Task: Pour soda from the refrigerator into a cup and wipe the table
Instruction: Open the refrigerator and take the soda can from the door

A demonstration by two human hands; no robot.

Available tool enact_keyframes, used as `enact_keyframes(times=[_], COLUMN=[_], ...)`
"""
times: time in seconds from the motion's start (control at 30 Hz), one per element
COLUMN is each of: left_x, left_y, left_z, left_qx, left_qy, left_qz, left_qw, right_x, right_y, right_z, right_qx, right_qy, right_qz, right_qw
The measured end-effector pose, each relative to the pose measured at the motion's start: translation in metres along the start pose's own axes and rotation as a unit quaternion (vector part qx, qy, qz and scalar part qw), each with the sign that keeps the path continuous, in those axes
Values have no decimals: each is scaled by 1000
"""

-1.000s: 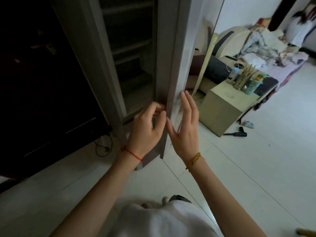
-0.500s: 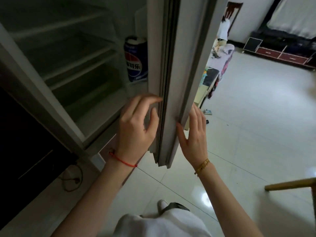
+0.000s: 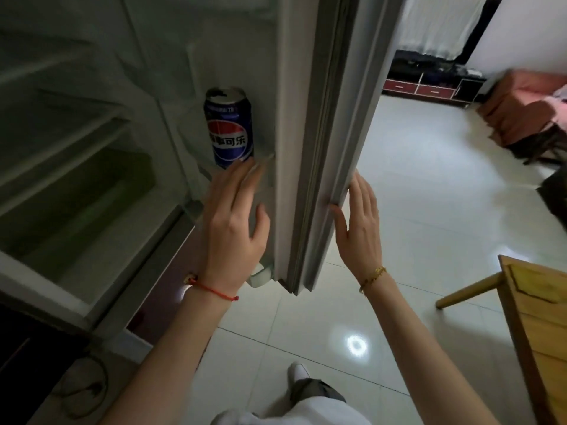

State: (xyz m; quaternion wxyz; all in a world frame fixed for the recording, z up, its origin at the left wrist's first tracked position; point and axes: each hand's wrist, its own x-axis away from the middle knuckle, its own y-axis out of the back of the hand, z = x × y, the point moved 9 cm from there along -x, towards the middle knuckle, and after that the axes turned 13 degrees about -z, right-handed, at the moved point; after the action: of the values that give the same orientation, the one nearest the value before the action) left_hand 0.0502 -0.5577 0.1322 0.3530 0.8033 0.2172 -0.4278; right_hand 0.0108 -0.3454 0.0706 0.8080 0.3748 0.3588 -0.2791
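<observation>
The refrigerator door (image 3: 325,124) stands open, edge-on to me in the middle of the view. A blue soda can (image 3: 229,127) stands upright on the door's inner shelf, its top opened. My left hand (image 3: 234,225) reaches up just below the can with fingers straight, holding nothing; its fingertips lie by the can's base. My right hand (image 3: 359,228) rests flat against the outer edge of the door with straight fingers. No cup or cloth is in view.
The refrigerator's inside (image 3: 76,142) with bare glass shelves fills the left. A wooden table (image 3: 540,317) juts in at the lower right. Pale floor tiles (image 3: 429,194) spread to the right, toward a dark low cabinet (image 3: 429,84). A cable (image 3: 89,391) lies on the floor at lower left.
The door has swung wider open, bringing the can into view. My left hand has let go of the door's edge and moved up toward the can. My right hand stays on the door.
</observation>
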Motion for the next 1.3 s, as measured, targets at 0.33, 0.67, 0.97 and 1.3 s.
enact_keyframes(times=[0.33,0.67,0.97,1.3], left_x=[-22,-49,-76,-107], left_y=[-70,-151,-209,-246], left_z=[-17,-33,-27,-13], left_qx=[-12,-40,-79,-89], left_qy=[-5,-3,14,8], left_qz=[12,8,17,16], left_qw=[1000,999,997,996], right_x=[-53,-121,-176,-227], right_y=[-19,-50,-90,-129], right_z=[-90,-162,-217,-241], right_qx=[17,-8,-29,-105], right_qy=[-22,-27,-64,-162], right_qz=[-4,5,57,113], right_qw=[1000,1000,996,975])
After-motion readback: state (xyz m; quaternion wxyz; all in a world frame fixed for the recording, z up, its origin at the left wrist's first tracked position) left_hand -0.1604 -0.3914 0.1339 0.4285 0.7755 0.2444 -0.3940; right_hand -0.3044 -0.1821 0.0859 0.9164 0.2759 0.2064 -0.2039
